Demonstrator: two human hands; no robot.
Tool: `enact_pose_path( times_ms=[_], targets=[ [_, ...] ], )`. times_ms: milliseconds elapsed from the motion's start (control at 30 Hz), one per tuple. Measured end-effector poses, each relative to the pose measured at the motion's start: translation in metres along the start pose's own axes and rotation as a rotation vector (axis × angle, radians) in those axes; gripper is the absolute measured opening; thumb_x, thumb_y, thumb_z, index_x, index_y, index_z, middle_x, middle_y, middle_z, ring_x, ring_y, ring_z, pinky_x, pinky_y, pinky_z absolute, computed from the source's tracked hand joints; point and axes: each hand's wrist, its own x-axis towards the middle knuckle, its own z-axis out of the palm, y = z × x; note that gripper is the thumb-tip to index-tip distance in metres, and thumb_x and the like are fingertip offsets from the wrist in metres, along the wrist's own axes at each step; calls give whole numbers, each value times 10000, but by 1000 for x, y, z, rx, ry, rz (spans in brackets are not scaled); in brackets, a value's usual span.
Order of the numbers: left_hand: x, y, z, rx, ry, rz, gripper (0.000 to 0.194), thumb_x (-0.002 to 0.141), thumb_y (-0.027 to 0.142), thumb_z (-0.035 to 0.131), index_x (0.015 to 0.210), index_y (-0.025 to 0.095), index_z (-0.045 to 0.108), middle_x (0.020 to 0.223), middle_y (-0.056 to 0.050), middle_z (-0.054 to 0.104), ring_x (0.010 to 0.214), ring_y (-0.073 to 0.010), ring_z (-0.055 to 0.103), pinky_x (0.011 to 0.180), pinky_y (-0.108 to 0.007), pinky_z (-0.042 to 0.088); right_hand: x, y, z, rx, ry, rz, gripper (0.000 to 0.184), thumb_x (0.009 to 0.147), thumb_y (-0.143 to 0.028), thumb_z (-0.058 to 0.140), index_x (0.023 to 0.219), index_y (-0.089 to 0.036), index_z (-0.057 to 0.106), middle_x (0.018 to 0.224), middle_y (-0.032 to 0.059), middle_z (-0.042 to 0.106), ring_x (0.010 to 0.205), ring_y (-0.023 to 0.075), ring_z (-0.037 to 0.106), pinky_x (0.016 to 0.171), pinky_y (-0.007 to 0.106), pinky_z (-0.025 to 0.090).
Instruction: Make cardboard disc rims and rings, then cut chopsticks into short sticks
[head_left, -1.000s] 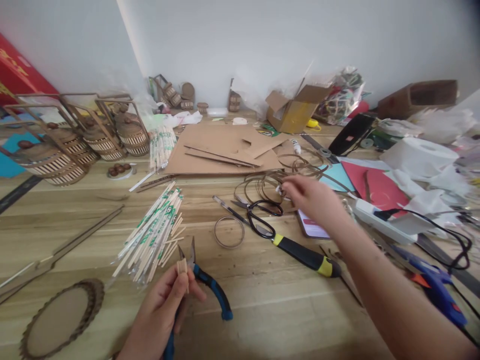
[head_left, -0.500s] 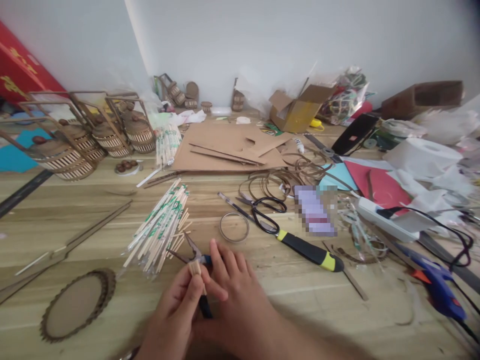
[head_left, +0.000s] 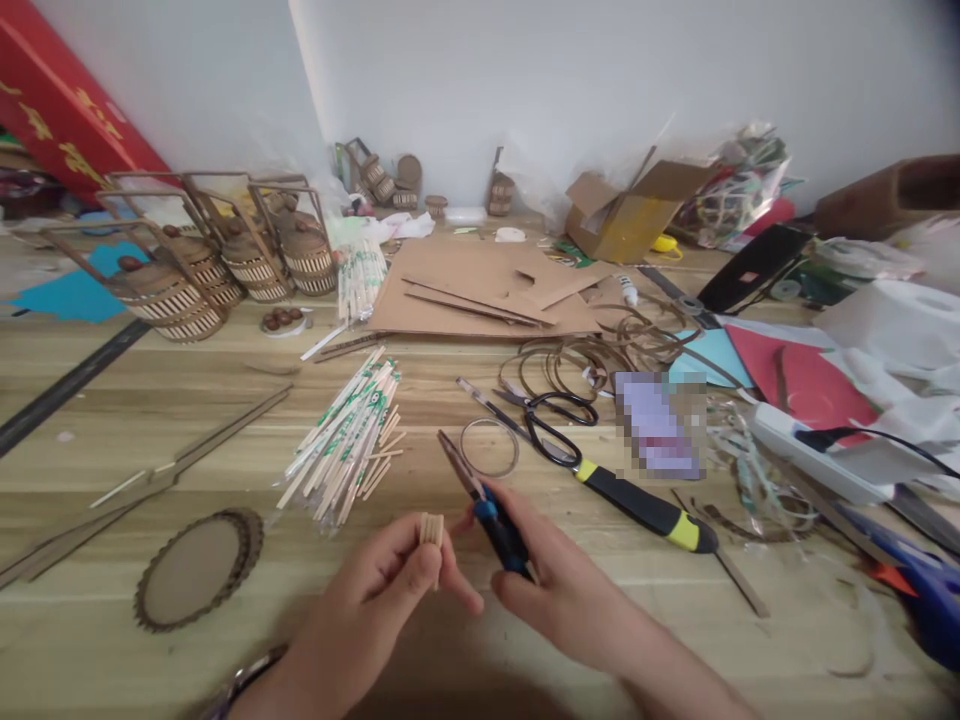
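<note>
Between the thumb and fingers of my left hand is a small bundle of short wooden sticks, held upright. My right hand grips the blue-and-black handles of a pair of pliers; their jaws look closed and point up and away to the left. Beyond my left hand lie wrapped chopsticks in clear and green-printed sleeves, with several short cut sticks beside them. A metal ring rests just past the plier jaws.
Scissors and a black-yellow handled tool lie right of centre. At left are a scalloped cardboard disc and lidded miniature baskets. Cardboard sheets lie at the back, a power strip and blue glue gun at right.
My right hand has lifted the pliers and moved right, apart from my left hand. The plier jaws, spread before, are now closed. My left hand still holds the sticks. The view has shifted left.
</note>
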Motion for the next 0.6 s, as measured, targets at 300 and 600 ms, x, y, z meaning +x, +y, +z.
enact_pose_path(
  times_ms=[300,600],
  targets=[
    [8,8,-1,151,-93,-23,397,976,473,412,804,194,636,744,-28,733,743,-190,621,726,-263,405,-29,11,-10,410,-117,275,508,716,-286,562,1218,-249,630,1117,68,640,912,220,560,761,358,459],
    [3,14,0,1124,-36,335,218,972,181,462,820,171,618,776,-58,691,720,-200,619,623,-286,374,-38,9,-4,604,-15,426,442,757,-385,643,1174,-241,677,1023,73,689,826,219,572,736,350,446]
  ],
)
